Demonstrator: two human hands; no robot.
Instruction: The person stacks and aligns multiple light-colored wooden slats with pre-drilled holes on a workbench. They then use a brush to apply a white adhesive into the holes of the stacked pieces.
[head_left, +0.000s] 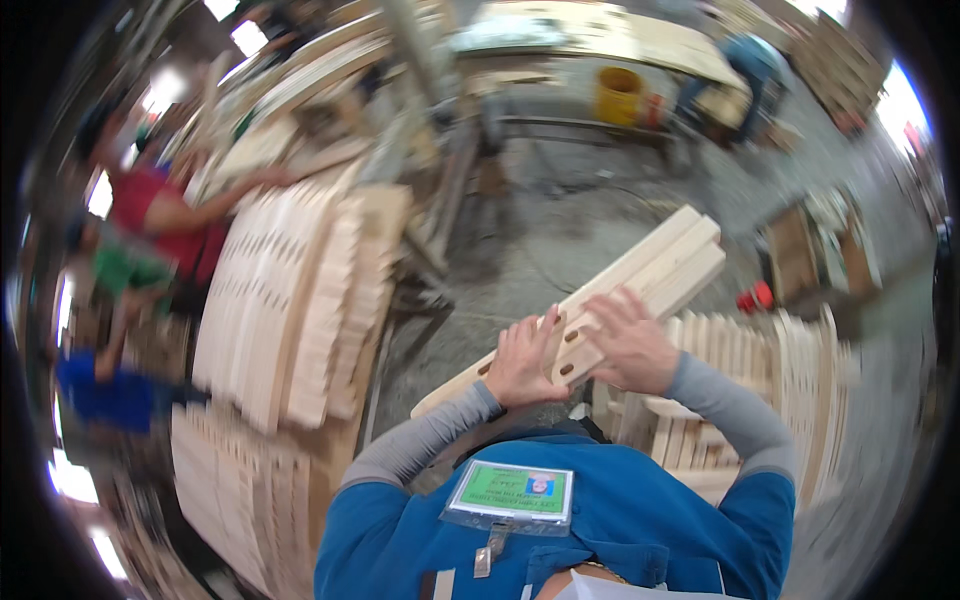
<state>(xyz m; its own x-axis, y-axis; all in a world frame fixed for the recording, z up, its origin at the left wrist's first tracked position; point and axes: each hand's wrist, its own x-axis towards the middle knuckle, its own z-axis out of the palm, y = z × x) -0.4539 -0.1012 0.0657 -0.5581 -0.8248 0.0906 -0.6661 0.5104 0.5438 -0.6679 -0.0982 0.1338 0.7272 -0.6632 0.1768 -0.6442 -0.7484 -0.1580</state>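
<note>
Several pale wooden boards with oval slots (655, 262) lie together in front of my body, slanting from lower left to upper right. My left hand (525, 362) is closed around the boards near their slotted part, its thumb pointing up along them. My right hand (632, 345) grips them from the right, its fingers laid across the top face. One board (455, 390) reaches farther toward the lower left than the others. Slots show between and beside my hands. The undersides of the boards are hidden, and motion blurs the fingers a little.
Stacked slotted boards (265, 290) stand on a support at left, with more boards (235, 475) nearer. Another wooden stack (810, 380) is close on my right. Co-workers stand at far left; another person (750, 75) bends near a yellow bucket (619, 95). A red object (755, 297) lies beside a box (793, 252).
</note>
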